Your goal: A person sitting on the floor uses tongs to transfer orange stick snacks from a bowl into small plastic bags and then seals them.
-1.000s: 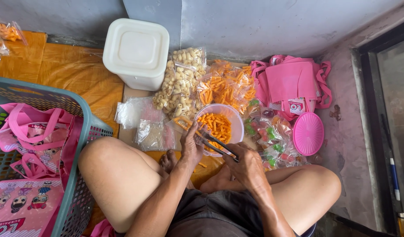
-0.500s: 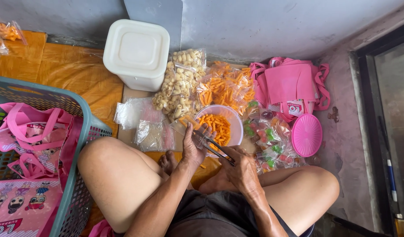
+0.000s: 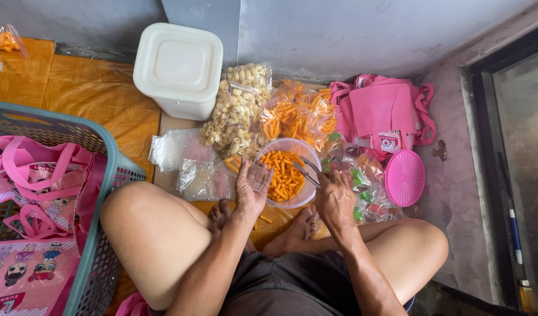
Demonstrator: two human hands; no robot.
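Hemmed in between a blue laundry basket [image 3: 114, 175] and the grey wall, the left hand [image 3: 249, 188] has its fingers clamped on one small clear bag [image 3: 245, 169] holding a few orange sticks. The right hand [image 3: 335, 199] grips metal tongs [image 3: 307, 172] over one clear bowl [image 3: 288, 173] of orange snack sticks on the floor.

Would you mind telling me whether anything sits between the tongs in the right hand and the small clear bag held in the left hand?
Nothing visible does. The right hand holds the tongs over the bowl of orange snack sticks, and the left hand holds the small clear bag at the bowl's left rim; only the open bowl lies between them.
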